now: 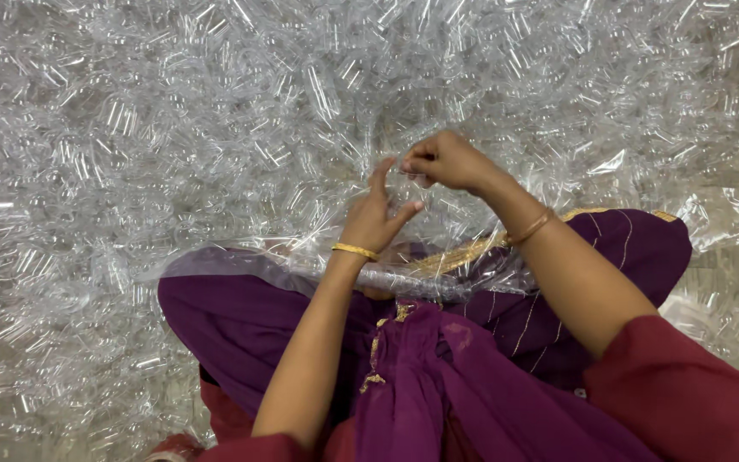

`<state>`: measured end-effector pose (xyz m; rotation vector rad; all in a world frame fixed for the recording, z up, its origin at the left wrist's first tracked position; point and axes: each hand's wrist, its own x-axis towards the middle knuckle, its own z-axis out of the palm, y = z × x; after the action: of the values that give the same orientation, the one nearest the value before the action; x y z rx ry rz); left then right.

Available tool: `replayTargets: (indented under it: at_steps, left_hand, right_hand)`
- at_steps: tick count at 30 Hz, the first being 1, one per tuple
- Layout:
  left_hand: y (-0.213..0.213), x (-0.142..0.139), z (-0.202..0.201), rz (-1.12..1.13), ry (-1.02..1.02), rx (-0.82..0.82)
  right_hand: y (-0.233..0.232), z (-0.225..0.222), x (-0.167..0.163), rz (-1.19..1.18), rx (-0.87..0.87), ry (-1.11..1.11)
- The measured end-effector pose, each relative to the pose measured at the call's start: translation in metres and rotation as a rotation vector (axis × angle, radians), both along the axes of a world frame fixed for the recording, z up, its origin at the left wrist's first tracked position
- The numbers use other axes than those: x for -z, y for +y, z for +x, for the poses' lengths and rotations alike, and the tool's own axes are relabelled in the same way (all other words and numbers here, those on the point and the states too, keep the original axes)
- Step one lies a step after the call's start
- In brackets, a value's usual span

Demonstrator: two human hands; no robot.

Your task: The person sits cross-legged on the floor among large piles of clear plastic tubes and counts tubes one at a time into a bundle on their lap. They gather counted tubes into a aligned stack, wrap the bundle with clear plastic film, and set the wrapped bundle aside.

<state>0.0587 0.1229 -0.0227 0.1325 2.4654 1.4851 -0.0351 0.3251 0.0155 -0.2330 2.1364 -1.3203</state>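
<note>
Hands are working close together over the lap, in the middle of the view. We are seeing the left hand (375, 214) standing with fingers half spread and thumb out, pressing against or steadying a clear sheet (438, 257) that is lying draped across the knees. The right hand (444, 161) is curling narrow, fingertips pinched together just above the left fingertips; it seems to be nipping a small clear piece, but the piece is too glassy for us to tell it apart from the sheet.

We are judging this as a pinch-and-separate step: one hand bracing, the other picking. A next move would be calling for a firm fingertip grip and a steady brace, since the material is looking slick and thin.

The sheet is looking transparent, crinkled and shiny, catching light in white streaks, with its near edge rolled over the purple cloth (438, 385). Around it a heap (173, 128) of clear plastic pieces is covering the floor on all sides. Gold bangles (354, 251) are sitting on both wrists; red sleeves (686, 402) are showing at the near edge.
</note>
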Motion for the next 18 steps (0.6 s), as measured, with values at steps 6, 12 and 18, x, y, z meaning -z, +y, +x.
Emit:
replayTargets:
  at_steps: [6, 12, 18]
  left_hand:
    - [-0.017, -0.009, 0.008, 0.132, 0.142, -0.198]
    - [-0.035, -0.009, 0.005, 0.210, 0.167, -0.350]
    - [-0.054, -0.009, 0.009, 0.354, -0.134, -0.280]
  right_hand:
    - [-0.040, -0.025, 0.033, -0.153, 0.059, -0.318]
    - [-0.077, -0.022, 0.074, 0.130, 0.039, 0.314]
    - [-0.053, -0.029, 0.057, 0.458, -0.052, 0.796]
